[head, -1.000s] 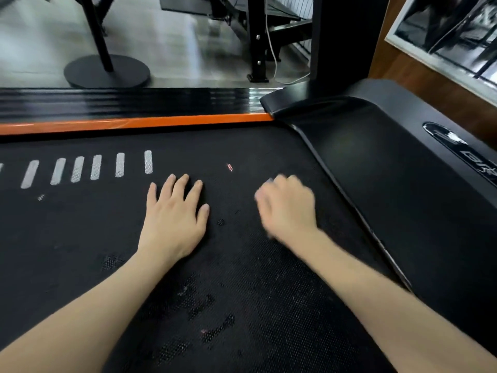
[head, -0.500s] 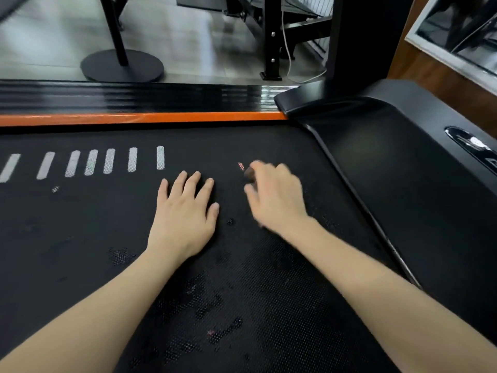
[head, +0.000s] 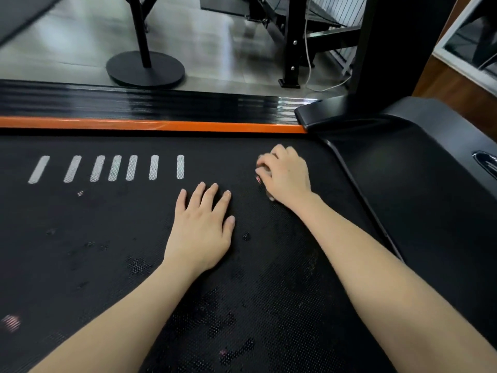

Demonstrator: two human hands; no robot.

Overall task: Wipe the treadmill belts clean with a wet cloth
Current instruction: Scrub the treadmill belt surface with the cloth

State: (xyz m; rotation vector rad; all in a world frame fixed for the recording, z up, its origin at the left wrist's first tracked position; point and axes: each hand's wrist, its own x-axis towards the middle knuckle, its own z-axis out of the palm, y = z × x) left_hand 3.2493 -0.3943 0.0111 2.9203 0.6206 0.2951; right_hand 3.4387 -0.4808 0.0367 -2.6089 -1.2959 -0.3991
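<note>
The black textured treadmill belt [head: 107,265] fills most of the head view, with damp-looking patches near me and a small pink spot [head: 258,179]. My left hand [head: 201,227] lies flat on the belt with its fingers straight. To its right, my right hand [head: 286,175] is curled over a small pale cloth [head: 270,197]. Only slivers of the cloth show at the fingertips and under the palm. The hand presses it on the belt beside the pink spot.
An orange strip [head: 161,125] and a ribbed black side rail [head: 134,103] border the belt's far edge. The black motor cover [head: 430,211] rises at the right, with the upright post [head: 390,49] behind it. A round stand base [head: 145,68] and a white cable [head: 309,63] are on the floor beyond.
My right hand has slid with the cloth away from me toward the orange strip, passing the pink spot. My left hand stays flat in the same place on the belt.
</note>
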